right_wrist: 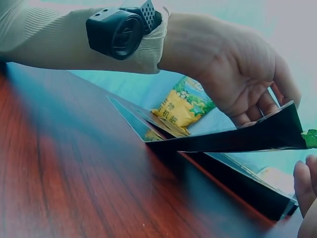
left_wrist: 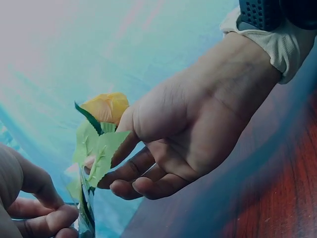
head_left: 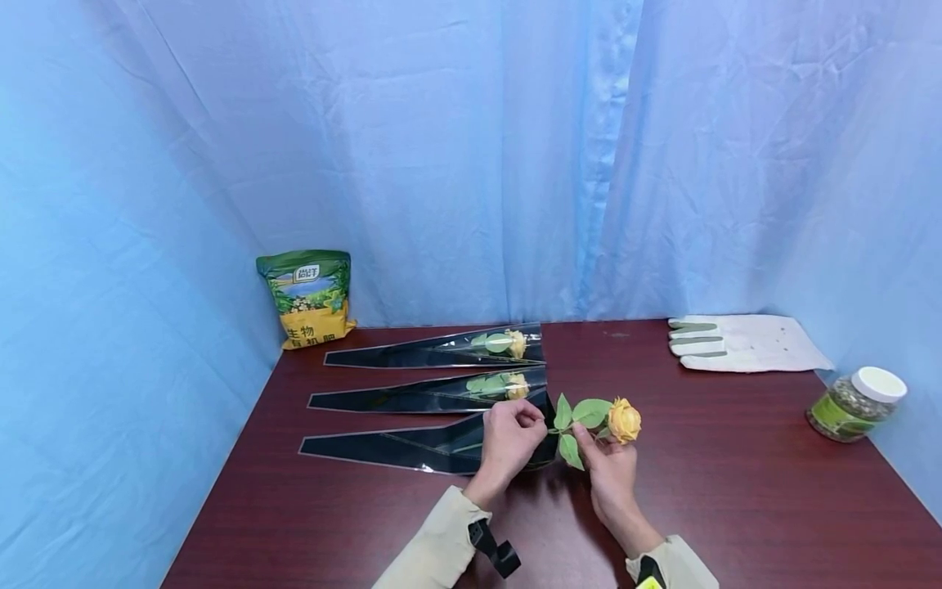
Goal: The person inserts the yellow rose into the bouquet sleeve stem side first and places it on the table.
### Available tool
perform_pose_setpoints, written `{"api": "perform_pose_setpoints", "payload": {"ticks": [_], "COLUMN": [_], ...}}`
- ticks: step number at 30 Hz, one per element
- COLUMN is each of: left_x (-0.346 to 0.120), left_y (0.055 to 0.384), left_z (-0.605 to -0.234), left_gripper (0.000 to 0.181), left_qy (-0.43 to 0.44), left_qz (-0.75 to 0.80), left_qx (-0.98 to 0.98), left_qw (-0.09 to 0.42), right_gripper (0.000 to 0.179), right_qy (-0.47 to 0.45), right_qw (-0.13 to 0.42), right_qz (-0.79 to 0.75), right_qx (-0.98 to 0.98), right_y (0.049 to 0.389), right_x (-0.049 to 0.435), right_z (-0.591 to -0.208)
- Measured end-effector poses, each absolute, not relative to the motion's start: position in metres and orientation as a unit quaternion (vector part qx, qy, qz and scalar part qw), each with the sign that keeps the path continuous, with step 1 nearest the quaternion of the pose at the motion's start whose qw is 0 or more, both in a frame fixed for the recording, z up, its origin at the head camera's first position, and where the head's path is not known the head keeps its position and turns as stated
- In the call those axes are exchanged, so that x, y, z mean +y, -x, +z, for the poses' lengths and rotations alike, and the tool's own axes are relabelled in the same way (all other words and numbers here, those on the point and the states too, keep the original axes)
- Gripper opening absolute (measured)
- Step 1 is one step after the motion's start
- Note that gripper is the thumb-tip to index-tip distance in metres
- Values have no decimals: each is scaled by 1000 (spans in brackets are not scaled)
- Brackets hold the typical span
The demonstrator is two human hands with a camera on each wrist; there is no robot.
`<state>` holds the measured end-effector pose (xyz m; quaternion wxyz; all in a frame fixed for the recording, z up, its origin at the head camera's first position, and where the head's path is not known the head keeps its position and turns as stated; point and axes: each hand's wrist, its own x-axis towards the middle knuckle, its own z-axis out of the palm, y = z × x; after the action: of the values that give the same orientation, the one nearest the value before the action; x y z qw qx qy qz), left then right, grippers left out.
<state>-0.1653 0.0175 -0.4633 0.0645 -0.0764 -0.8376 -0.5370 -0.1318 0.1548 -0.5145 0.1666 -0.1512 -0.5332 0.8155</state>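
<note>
My right hand point(head_left: 614, 478) holds a yellow rose point(head_left: 624, 420) with green leaves, its thumb and fingers around the stem just below the bloom. My left hand point(head_left: 509, 438) pinches the upper edge of the nearest black flower sleeve point(head_left: 353, 450) at its wide right end. Part of the rose's stem shows through the clear front of that sleeve, while bloom and leaves stick out past the opening. In the right wrist view the wide end of this sleeve point(right_wrist: 247, 138) is lifted off the table. The left wrist view shows the yellow bloom point(left_wrist: 106, 107) beside the right hand's point(left_wrist: 183, 134) thumb.
Two more sleeves, the farther one point(head_left: 412, 357) and the middle one point(head_left: 397, 399), lie behind, each with a yellow rose inside. A fertilizer bag point(head_left: 312, 298) stands at the back left. A white glove point(head_left: 765, 343) and a tilted lidded jar point(head_left: 854, 406) are at the right.
</note>
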Motion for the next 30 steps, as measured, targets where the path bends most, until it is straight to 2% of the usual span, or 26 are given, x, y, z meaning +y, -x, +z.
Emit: {"api": "perform_pose_setpoints", "payload": {"ticks": [13, 30], "left_x": [19, 18], "left_y": [161, 162], "left_z": [-453, -454], "left_gripper": [10, 10], "left_qy": [112, 113], "left_qz": [-508, -503], "left_qx": [-847, -851], "left_qw": [110, 105], "right_gripper": [19, 28], "right_qy": [171, 136], "right_qw": [165, 154], "right_qz": [819, 854], "right_qx": [-522, -478], "right_y": [135, 132], "right_x": [151, 151], "right_z": [-513, -513]}}
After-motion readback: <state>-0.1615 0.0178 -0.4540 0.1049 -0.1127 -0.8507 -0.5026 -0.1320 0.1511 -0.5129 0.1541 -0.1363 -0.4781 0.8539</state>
